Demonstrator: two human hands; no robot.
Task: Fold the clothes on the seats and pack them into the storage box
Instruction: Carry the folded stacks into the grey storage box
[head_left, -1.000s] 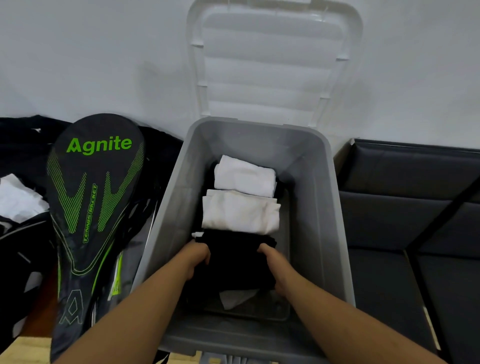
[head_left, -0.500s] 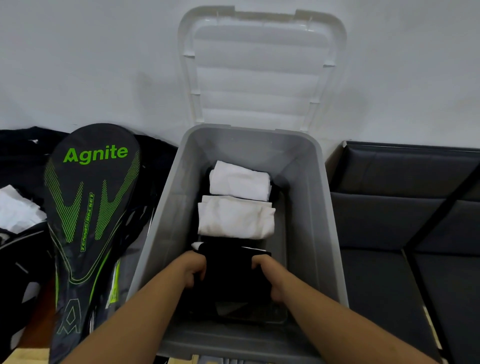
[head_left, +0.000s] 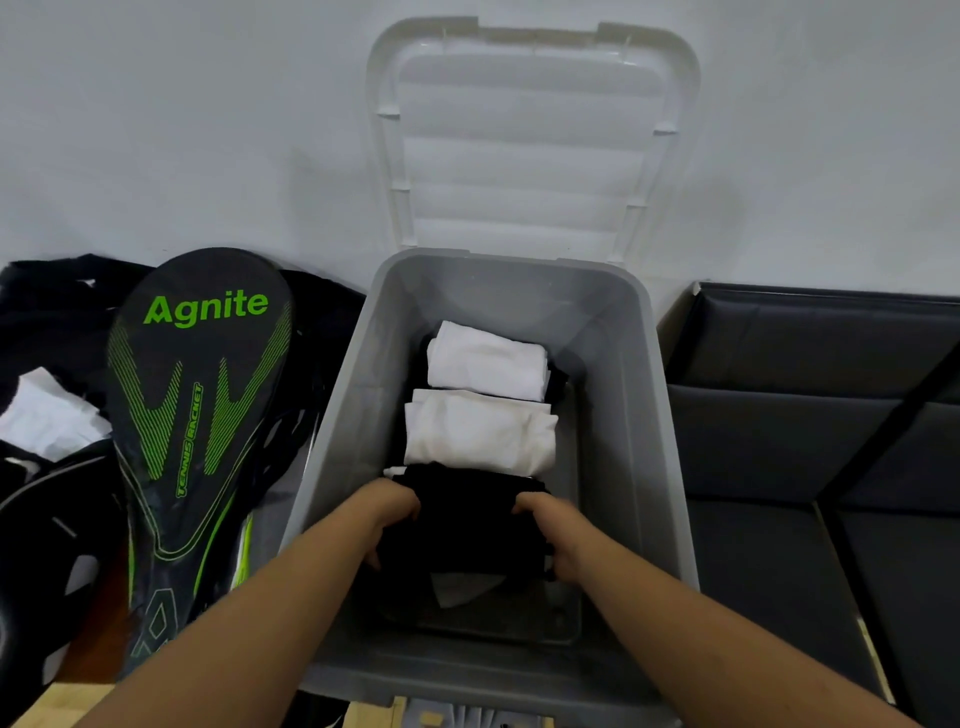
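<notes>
Your left hand (head_left: 392, 512) and right hand (head_left: 553, 525) grip the folded black cloth (head_left: 467, 519) in the grey plastic storage box (head_left: 631, 415), near two white folded cloths (head_left: 480, 405). A black-and-green racket bag (head_left: 197, 389) lies left.

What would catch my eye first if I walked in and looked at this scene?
Probably the grey storage box in the middle, its clear lid leaning open against the wall, with two folded white garments lined up inside. Nearest the viewer, the left hand and right hand grip a folded black garment in the box. To the left stands a black racket cover with bright green "Agnite" lettering.
</notes>
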